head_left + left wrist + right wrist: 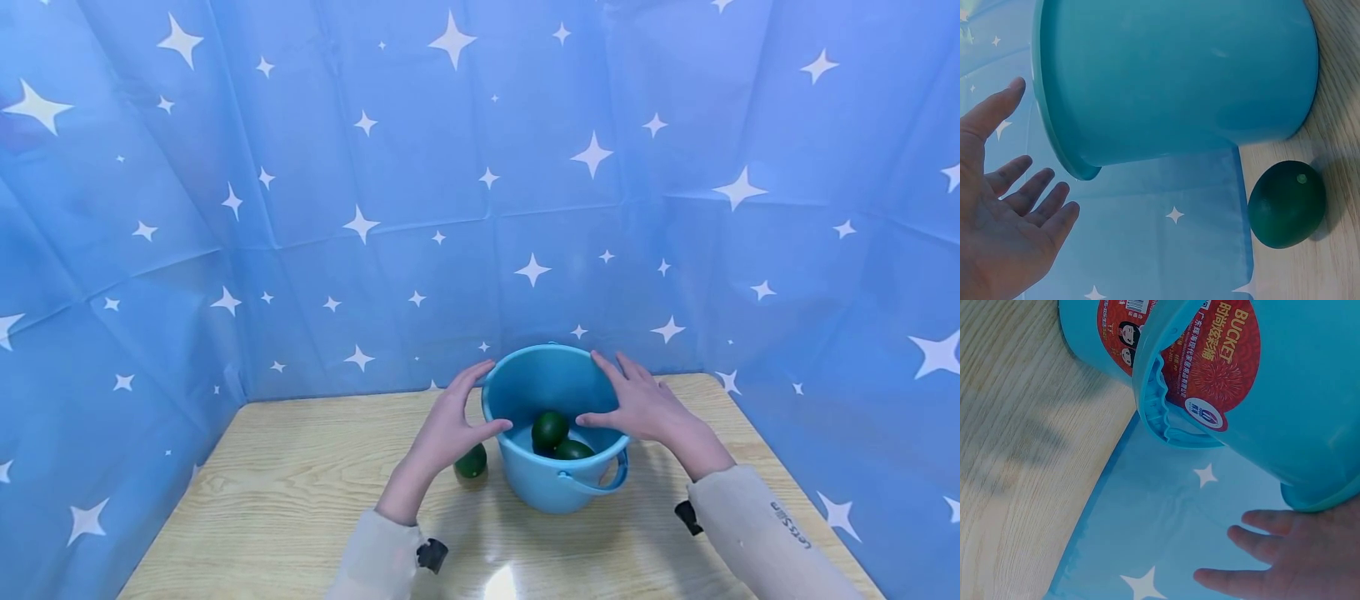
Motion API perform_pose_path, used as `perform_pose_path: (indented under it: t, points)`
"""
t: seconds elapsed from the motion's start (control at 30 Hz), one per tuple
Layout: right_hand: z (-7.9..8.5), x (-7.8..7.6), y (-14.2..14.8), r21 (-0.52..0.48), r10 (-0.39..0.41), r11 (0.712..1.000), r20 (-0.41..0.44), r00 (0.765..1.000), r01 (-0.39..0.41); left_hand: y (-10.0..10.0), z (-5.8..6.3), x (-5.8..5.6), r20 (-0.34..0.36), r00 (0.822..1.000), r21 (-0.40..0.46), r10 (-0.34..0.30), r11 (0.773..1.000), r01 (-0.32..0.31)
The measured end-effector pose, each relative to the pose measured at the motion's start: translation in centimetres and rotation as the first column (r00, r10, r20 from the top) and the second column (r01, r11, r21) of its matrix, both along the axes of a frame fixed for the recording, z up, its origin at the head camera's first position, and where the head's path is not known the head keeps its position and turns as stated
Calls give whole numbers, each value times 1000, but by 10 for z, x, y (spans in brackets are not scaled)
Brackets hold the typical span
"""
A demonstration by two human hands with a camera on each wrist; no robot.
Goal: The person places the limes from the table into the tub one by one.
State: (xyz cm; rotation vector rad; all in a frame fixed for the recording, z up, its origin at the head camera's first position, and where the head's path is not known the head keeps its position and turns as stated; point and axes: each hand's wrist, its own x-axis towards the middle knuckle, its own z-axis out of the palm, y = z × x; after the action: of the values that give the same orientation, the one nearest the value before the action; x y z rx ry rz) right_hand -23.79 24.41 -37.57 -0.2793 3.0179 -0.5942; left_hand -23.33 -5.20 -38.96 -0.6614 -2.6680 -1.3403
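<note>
A light blue plastic bucket [536,479] stands on the table, its handle [617,477] hanging down at the front right. Inside it lie two smooth, dark green avocado-like fruits, one rounder-looking [550,428] and one partly hidden by the rim [574,450]. A third green fruit [1287,204] sits on the table left of the bucket. My left hand [452,419] is at the bucket's left rim, fingers spread and thumb apart. Over the right rim is my right hand [643,403], its fingers extended and its thumb reaching across the opening. Neither hand grips anything.
The wooden table [315,492] extends to both sides of the bucket. A blue curtain with white stars [420,167] encloses the back and sides, close behind the bucket. On the bucket's right side is a red label [1222,369].
</note>
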Motion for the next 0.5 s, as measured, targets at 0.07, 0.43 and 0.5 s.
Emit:
perform_pose_path:
  t: [0.07,0.43,0.5]
  points:
    - [0,0,0,1,0,1000,-2,1000,0,-1,-1,0,-4,1000,1,-2,1000,2]
    - [-1,-1,0,4,-4,1000,2,1000,4,-8,-4,-1,-11,1000,31,4,999,-3]
    - [-1,-1,0,4,-4,1000,1,1000,4,-9,-5,-1,-16,1000,36,8,999,-8]
